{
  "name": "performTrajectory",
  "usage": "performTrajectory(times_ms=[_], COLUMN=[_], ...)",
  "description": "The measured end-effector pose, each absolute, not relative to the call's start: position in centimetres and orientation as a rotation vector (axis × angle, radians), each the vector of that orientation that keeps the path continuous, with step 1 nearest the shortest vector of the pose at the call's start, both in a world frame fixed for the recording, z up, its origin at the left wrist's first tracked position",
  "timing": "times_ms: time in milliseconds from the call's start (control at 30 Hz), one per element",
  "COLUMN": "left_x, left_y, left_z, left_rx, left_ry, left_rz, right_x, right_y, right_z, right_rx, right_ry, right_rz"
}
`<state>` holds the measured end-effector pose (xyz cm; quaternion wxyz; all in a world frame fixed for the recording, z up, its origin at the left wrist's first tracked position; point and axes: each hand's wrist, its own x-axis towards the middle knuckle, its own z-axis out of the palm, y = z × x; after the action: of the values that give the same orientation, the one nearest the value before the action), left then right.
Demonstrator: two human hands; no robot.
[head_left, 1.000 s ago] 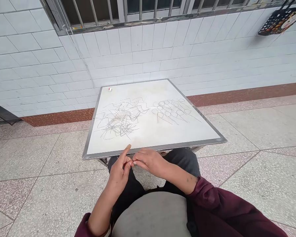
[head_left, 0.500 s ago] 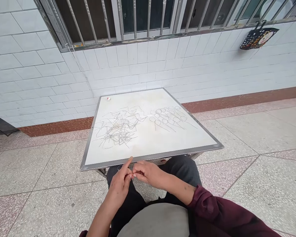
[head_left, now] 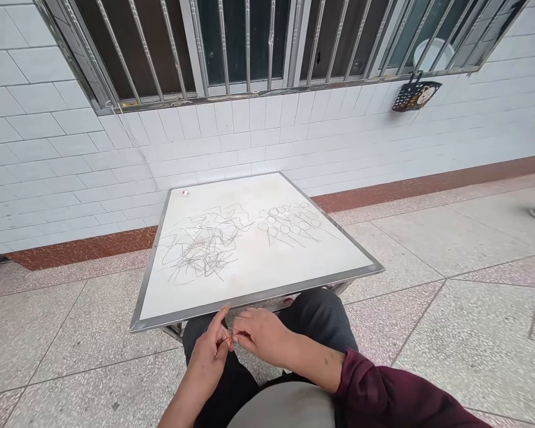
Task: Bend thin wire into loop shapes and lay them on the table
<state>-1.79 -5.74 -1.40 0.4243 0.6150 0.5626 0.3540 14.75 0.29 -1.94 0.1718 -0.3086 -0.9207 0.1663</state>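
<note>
My left hand (head_left: 210,351) and my right hand (head_left: 264,336) meet just below the near edge of the table, over my lap. Between their fingertips runs a thin wire (head_left: 227,338), only a short bit of which shows. The left thumb and fingers pinch it while the left index finger points up toward the table edge. From the other side, the right thumb and fingers are closed on it. On the white table (head_left: 258,270) lies a loose tangle of thin wires (head_left: 205,244) at the left. To its right are several wires with looped ends (head_left: 289,223), laid in rows.
A small white and red item (head_left: 185,194) sits at the table's far left corner. Behind the table is a white tiled wall (head_left: 232,142) under a barred window (head_left: 245,47). A dotted bag (head_left: 414,95) hangs from the window ledge at the right.
The view has shifted, so the table and wall sit further left and lower. My hands stay together, with a slightly wider gap between their fingertips.
</note>
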Motion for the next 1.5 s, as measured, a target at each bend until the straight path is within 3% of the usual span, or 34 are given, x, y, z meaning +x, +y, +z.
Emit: performTrajectory(times_ms=[467, 1033, 1200, 1400, 1500], left_x=[-1.7, -2.0, -2.8, -1.7, -1.2], left_y=[-6.5, -7.5, -7.7, -7.3, -7.4], left_z=[-3.1, -1.4, -0.6, 0.3, 0.4], left_rx=[1.266, 1.35, 1.358, 1.452, 1.485], left_ry=[1.276, 1.322, 1.362, 1.341, 1.315], left_rz=[0.887, 0.832, 0.802, 0.776, 0.752], right_x=[15.1, 19.7, 22.4, 19.7, 18.0], right_y=[-1.5, 0.1, 2.0, 0.7, -0.3], right_z=[-2.3, -2.4, -1.9, 0.4, 0.0], right_rx=[-1.002, -1.094, -1.334, -0.593, -0.537], right_ry=[-2.656, -2.56, -2.372, -2.62, -2.737], right_rz=[0.384, 0.432, 0.288, 0.532, 0.523])
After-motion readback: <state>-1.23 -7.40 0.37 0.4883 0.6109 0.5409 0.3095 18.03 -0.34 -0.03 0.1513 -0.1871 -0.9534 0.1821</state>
